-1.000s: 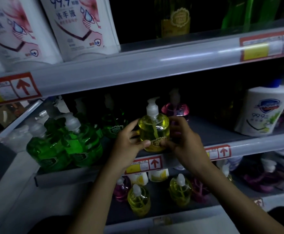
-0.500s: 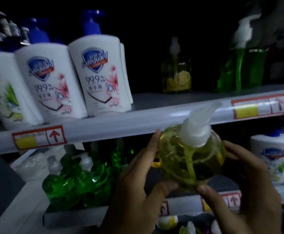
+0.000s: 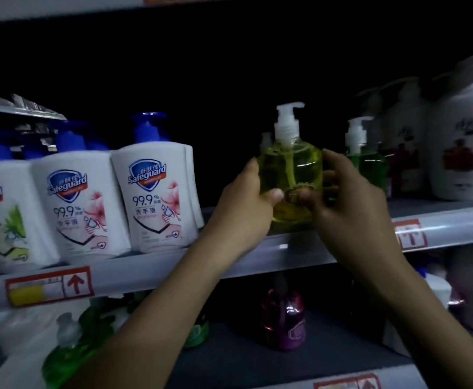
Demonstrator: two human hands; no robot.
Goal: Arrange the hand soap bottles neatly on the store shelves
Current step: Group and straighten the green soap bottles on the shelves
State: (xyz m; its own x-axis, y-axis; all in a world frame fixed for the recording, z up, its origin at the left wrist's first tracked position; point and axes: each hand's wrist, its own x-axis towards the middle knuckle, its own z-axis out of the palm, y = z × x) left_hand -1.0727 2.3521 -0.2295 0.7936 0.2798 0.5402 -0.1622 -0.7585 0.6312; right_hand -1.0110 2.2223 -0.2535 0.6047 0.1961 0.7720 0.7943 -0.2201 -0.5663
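Gripping yellow soap bottle (image 3: 290, 175) from both sides, upright, white pump (image 3: 286, 122) on top, spout to the right. Left grip (image 3: 243, 209) curled round the bottle's left flank, thumb across the lower front. Right grip (image 3: 350, 209) curled round the right flank, thumb by the front label, fingers wrapped behind and visible through the clear liquid. Bottle over the middle shelf (image 3: 159, 265), just behind its front rail, in the gap between the white and the green stock. Base contact with the shelf board: cannot tell, hidden by both grips. Small pale pump head (image 3: 266, 140) peeking out just behind the bottle's left shoulder, body hidden.

Left of the gap: row of white Safeguard bottles (image 3: 154, 197) with blue pumps, upright, touching side by side, nearest two with pink flower print, leftmost with green leaf print. Right of the gap: green bottle (image 3: 367, 169) with white pump, just beside the right grip. Beyond it, large white bottles (image 3: 462, 147) with dark red flower labels, blurred. Red-bordered price tags (image 3: 50, 286) with arrows on the front rail, one under the Safeguard row, one right of the right wrist.

Lower shelf (image 3: 243, 357): magenta bottle (image 3: 283, 318) between the two forearms, green pump bottles (image 3: 69, 357) at lower left, blurred. Dim lighting, back of shelves black.
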